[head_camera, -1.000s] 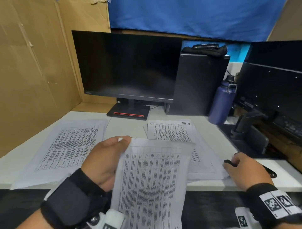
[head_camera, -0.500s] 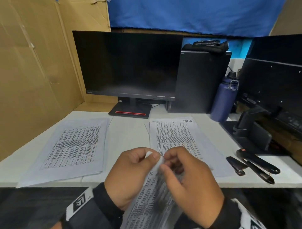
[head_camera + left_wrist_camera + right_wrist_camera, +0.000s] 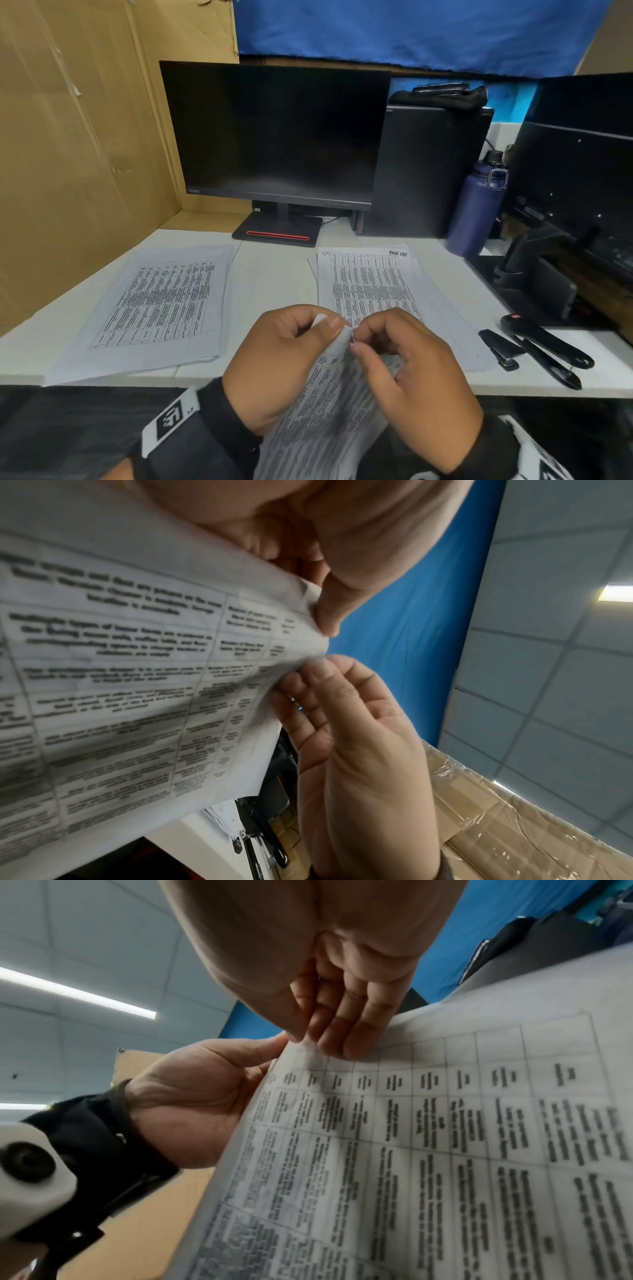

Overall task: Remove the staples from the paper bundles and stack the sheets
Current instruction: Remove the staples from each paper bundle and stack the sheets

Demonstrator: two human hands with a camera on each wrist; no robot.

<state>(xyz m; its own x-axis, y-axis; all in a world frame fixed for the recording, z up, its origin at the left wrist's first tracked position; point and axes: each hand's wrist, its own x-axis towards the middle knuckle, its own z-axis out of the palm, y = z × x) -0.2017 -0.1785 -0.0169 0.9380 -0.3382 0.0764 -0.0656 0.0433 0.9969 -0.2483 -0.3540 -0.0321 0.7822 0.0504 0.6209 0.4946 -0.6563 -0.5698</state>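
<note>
A: What are the hands doing?

B: The left hand (image 3: 274,363) is pinching the top corner of a paper bundle (image 3: 325,421) with its thumb and curled fingers. The bundle is hanging down over the front edge of the white desk (image 3: 274,274), toward the person.

A: And the other hand?

B: The right hand (image 3: 411,377) is pinching too. Its thumb and first finger are squeezing a little metal staple (image 3: 352,337) right at that same corner. The two hands are almost touching there.

A: Where are the other papers lying?

B: One stack of sheets (image 3: 154,308) is lying flat on the left side of the desk. Another pile (image 3: 370,284) is lying in the middle, behind the hands.

A: What is sitting on the right?

B: A small black staple remover (image 3: 498,349) and a long black stapler (image 3: 544,346) are lying side by side. A dark monitor (image 3: 277,133) and a blue bottle (image 3: 476,205) are standing at the back.
</note>
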